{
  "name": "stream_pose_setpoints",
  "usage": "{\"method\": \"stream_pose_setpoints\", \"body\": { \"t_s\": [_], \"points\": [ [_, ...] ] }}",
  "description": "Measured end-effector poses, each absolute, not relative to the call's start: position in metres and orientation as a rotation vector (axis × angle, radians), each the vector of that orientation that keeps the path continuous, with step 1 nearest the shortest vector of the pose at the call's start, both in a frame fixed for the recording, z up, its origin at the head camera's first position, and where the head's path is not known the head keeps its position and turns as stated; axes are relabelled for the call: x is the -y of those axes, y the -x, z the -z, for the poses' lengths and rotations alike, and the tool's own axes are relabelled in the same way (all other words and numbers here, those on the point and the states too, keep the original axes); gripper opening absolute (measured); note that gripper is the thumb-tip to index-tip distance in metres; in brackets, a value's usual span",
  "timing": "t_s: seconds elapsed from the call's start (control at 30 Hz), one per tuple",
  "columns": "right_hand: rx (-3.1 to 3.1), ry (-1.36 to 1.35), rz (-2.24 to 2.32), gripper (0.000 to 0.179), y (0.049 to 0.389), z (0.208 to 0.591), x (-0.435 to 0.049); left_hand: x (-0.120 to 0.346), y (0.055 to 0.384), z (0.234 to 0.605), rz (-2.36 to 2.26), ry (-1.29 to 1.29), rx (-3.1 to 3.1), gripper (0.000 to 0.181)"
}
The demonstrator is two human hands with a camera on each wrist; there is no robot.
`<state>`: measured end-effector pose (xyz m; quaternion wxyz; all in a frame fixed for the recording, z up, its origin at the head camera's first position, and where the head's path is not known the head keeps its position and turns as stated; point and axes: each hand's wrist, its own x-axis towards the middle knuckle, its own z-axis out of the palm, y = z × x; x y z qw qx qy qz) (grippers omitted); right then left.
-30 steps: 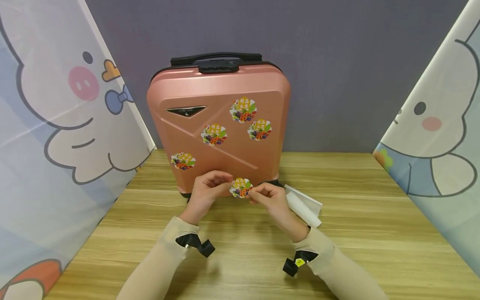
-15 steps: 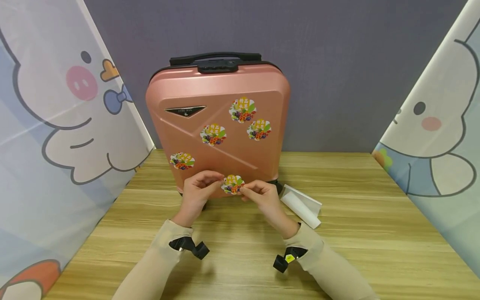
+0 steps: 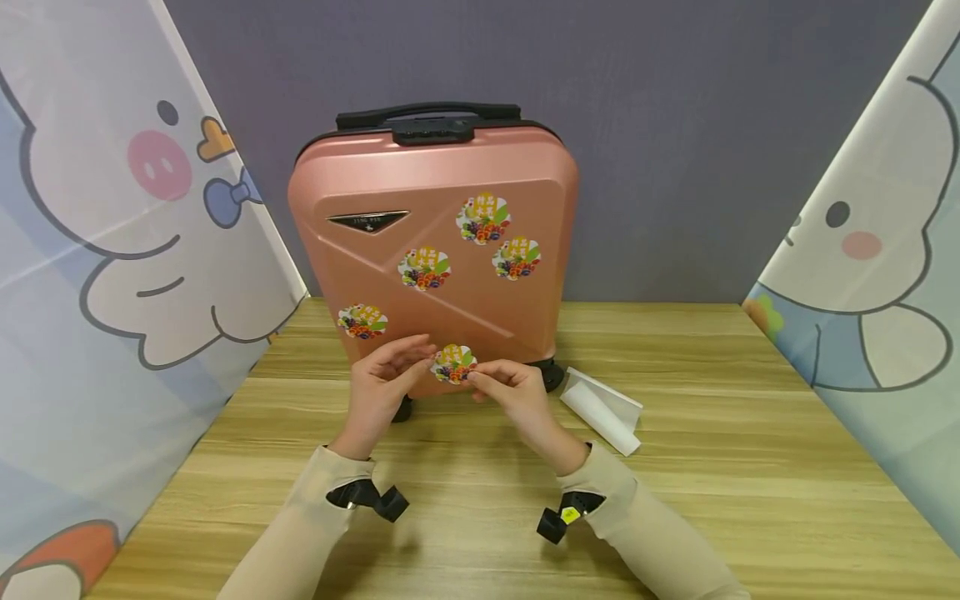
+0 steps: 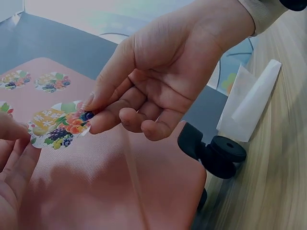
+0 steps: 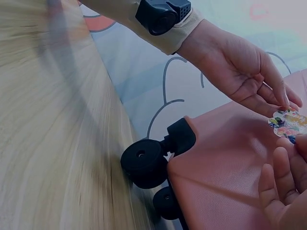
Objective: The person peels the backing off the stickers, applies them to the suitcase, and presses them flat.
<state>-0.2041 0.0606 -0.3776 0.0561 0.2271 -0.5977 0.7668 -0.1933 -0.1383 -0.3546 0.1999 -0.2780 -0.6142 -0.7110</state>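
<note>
A round fruit-print sticker (image 3: 453, 365) with yellow lettering is held in front of the lower face of a pink suitcase (image 3: 420, 171). My left hand (image 3: 377, 390) pinches its left edge between thumb and finger. Opposite, the right hand (image 3: 521, 397) pinches the lower right edge, as the left wrist view shows, its other fingers loosely bent. Similar stickers lie flat on the suitcase: one (image 3: 483, 219) at upper right, one (image 3: 517, 258) just below it, one (image 3: 424, 269) near the middle, and another (image 3: 363, 322) at lower left.
Crumpled white backing paper (image 3: 603, 411) lies on the wooden table (image 3: 697, 467), right of the suitcase. The suitcase stands upright on black wheels (image 5: 144, 163) before a grey wall (image 3: 667, 150). Cartoon-printed panels (image 3: 862, 250) flank the table.
Both hands have moved left and slightly up along the suitcase's lower face, carrying the sticker between them. The suitcase and white paper stay where they were.
</note>
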Motion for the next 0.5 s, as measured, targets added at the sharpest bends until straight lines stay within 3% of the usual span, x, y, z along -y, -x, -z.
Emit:
{"method": "stream_pose_setpoints", "body": {
  "t_s": [0.5],
  "points": [
    [1.742, -0.893, -2.462, 0.032, 0.2031, 0.3749, -0.0585, 0.1451, 0.1891, 0.3480, 1.907, 0.783, 1.693, 0.025]
  ]
}}
